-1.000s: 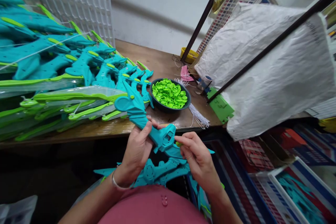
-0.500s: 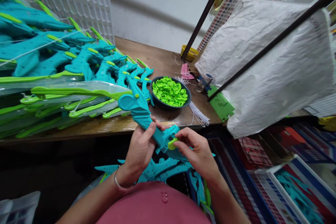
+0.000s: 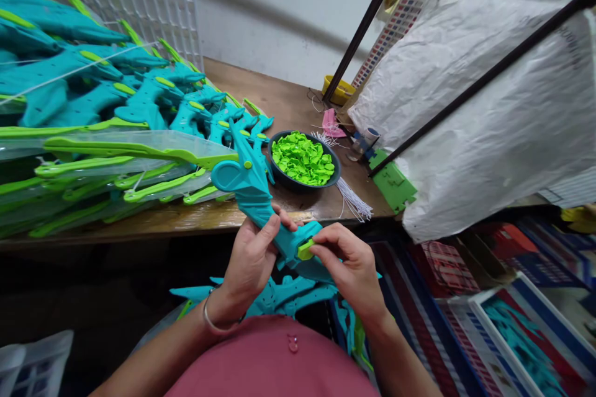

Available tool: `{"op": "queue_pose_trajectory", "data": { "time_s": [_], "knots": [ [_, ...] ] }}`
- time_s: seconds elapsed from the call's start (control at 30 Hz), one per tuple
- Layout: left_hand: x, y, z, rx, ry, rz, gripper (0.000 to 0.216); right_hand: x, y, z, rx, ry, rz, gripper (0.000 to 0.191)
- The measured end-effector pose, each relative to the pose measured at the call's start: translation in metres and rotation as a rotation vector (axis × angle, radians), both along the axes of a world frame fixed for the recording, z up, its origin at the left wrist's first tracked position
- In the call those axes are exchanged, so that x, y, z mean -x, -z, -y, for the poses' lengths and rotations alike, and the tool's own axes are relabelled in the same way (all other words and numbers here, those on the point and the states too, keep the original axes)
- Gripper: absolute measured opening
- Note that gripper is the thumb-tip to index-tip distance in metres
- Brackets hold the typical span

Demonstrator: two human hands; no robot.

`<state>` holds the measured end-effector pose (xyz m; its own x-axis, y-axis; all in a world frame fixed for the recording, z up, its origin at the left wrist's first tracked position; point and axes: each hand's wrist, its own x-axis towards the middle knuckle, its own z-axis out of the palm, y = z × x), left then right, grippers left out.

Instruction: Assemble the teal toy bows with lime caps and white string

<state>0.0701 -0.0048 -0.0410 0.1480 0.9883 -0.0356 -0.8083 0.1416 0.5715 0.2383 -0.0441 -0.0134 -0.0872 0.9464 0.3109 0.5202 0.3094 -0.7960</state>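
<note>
Teal toy (image 3: 261, 205) gripped between hands (left (image 3: 249, 260), right (image 3: 349, 267) pinching green piece (image 3: 305, 249)).

A brown wooden workbench (image 3: 284, 108) abutted a pale painted wall (image 3: 279, 6); a white wire grid panel (image 3: 139, 0) stood at its left rear corner.

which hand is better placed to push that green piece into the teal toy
Right, probably. The right hand pinches the green piece against the teal toy, while the left hand grips the toy's body and looks busy steadying it.
</note>
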Motion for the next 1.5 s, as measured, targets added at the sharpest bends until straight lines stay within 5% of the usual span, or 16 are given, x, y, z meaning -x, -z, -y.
{"op": "queue_pose_trajectory", "data": {
  "time_s": [0.3,0.37,0.47,0.6,0.77,1.2,1.37,1.5],
  "knots": [
    [0.003,0.001,0.001,0.001,-0.007,0.000,0.024,0.006,0.003,0.004,-0.086,0.080,0.123,0.003],
    [0.004,0.001,0.002,-0.022,0.002,0.021,0.022,0.005,0.003,0.004,-0.130,0.131,0.156,0.016],
    [0.006,-0.002,0.003,-0.051,0.033,0.051,0.022,0.002,0.002,0.005,0.040,0.024,0.106,0.041],
    [0.011,-0.002,0.007,-0.100,0.023,-0.067,0.028,0.000,0.002,0.010,0.267,-0.039,0.039,0.049],
    [0.011,0.008,0.015,-0.197,0.134,-0.394,0.054,0.002,0.001,0.018,0.200,0.048,0.081,0.047],
    [0.002,0.015,0.022,-0.156,-0.052,-0.596,0.028,0.009,0.000,0.008,0.046,0.001,0.124,0.023],
    [0.004,0.022,0.011,-0.105,0.057,-0.508,0.041,-0.001,-0.020,-0.014,0.110,-0.123,0.241,0.026],
    [0.009,0.032,0.003,-0.063,0.012,-0.529,0.043,-0.031,-0.044,-0.076,0.222,-0.348,0.385,0.025]
  ]
}}
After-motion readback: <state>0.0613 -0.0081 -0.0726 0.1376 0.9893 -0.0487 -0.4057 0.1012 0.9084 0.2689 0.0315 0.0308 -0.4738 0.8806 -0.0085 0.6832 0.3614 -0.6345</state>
